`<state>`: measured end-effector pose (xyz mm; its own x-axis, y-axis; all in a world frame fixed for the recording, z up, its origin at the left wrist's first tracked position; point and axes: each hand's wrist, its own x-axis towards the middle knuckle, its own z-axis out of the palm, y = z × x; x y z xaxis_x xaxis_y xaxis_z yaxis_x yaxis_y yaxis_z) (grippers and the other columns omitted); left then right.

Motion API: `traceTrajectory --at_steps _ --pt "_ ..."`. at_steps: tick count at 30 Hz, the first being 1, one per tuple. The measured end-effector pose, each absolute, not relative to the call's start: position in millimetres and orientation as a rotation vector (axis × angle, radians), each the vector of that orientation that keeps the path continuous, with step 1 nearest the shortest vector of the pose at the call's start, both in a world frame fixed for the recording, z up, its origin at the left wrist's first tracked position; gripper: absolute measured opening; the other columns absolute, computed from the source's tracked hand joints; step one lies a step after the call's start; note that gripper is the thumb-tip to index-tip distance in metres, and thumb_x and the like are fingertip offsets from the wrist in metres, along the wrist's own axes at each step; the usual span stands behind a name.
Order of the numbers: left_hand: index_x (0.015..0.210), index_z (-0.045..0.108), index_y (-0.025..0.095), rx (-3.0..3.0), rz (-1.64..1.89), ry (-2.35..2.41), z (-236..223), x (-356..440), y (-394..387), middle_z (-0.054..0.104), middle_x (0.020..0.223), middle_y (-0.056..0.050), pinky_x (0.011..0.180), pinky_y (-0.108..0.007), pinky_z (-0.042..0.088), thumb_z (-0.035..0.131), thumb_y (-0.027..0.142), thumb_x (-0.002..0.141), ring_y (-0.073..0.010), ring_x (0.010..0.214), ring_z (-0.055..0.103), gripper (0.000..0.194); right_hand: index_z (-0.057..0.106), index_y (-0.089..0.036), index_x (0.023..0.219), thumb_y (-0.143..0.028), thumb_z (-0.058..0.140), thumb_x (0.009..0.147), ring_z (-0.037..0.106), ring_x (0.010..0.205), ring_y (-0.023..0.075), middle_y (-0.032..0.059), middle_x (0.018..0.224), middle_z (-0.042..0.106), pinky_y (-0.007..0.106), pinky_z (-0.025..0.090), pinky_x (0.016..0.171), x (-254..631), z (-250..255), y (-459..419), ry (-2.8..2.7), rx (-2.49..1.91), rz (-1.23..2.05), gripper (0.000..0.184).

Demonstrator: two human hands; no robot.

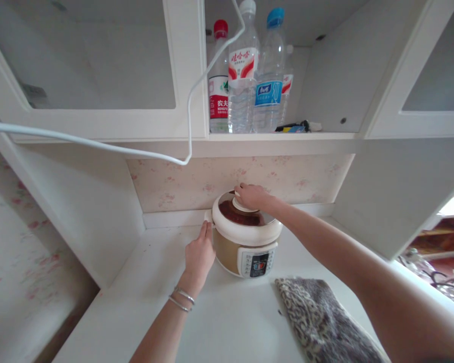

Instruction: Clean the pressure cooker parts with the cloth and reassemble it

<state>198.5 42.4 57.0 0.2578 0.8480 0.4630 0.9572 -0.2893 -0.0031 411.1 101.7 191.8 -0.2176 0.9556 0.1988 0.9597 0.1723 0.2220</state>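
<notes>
A round electric cooker (226,250) with a white rim, a gold body and a control panel (257,260) on its front stands on the white counter (166,302). My right hand (252,195) is closed over the handle on top of its brown lid (229,212), which sits on the cooker. At the cooker's left side, my left hand (200,253) has its fingers closed at the white side handle (208,216); the thumb is hidden. Two silver bangles (182,298) circle my left wrist.
A grey patterned folded cloth (321,317) lies on the counter at the front right. Overhead, a cabinet shelf (287,136) holds several plastic bottles (243,75). From it a white cable (136,150) hangs down and runs left. Side panels (397,191) flank the niche.
</notes>
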Motion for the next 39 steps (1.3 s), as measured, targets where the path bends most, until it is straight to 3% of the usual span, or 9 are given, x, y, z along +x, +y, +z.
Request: traceTrajectory --at_steps 4,12,18,23,39 --pt "0.143 0.037 0.016 -2.249 -0.548 -1.689 58 199 41 0.038 0.147 -0.017 0.064 -0.033 0.056 0.041 0.011 0.084 -0.0214 0.078 0.068 0.060 0.052 -0.017 0.122 -0.039 0.028 0.096 0.061 0.103 0.0341 0.0188 0.117 0.059 0.048 0.049 0.080 405 188 108 -2.299 -2.058 -0.480 0.042" --pt "0.142 0.039 0.014 -2.228 -0.504 -1.652 58 197 45 0.037 0.148 -0.015 0.062 -0.033 0.057 0.040 0.009 0.082 -0.0208 0.076 0.068 0.061 0.053 -0.007 0.120 -0.016 0.027 0.093 0.062 0.101 0.0323 0.0267 0.112 0.059 0.046 0.049 0.079 392 182 114 -2.115 -2.188 -0.504 0.039" --pt "0.145 0.034 0.014 -2.262 -0.471 -1.658 58 197 45 0.033 0.149 -0.018 0.060 -0.035 0.056 0.040 0.011 0.084 -0.0212 0.073 0.068 0.062 0.050 -0.010 0.125 -0.027 0.029 0.096 0.059 0.107 0.0348 0.0258 0.119 0.057 0.047 0.047 0.083 406 187 113 -2.290 -2.082 -0.452 0.040" --pt "0.145 0.035 0.015 -2.260 -0.467 -1.676 59 199 45 0.032 0.150 -0.018 0.061 -0.036 0.056 0.040 0.011 0.084 -0.0222 0.073 0.068 0.062 0.048 -0.018 0.126 -0.040 0.025 0.098 0.058 0.108 0.0311 0.0181 0.123 0.055 0.043 0.046 0.086 420 192 105 -2.435 -1.964 -0.429 0.043" --pt "0.145 0.034 0.014 -2.245 -0.487 -1.645 57 197 44 0.033 0.150 -0.015 0.063 -0.033 0.057 0.039 0.008 0.083 -0.0202 0.077 0.068 0.063 0.048 -0.015 0.129 -0.038 0.023 0.097 0.058 0.109 0.0367 0.0235 0.121 0.055 0.050 0.047 0.082 404 191 118 -2.368 -2.060 -0.404 0.046"
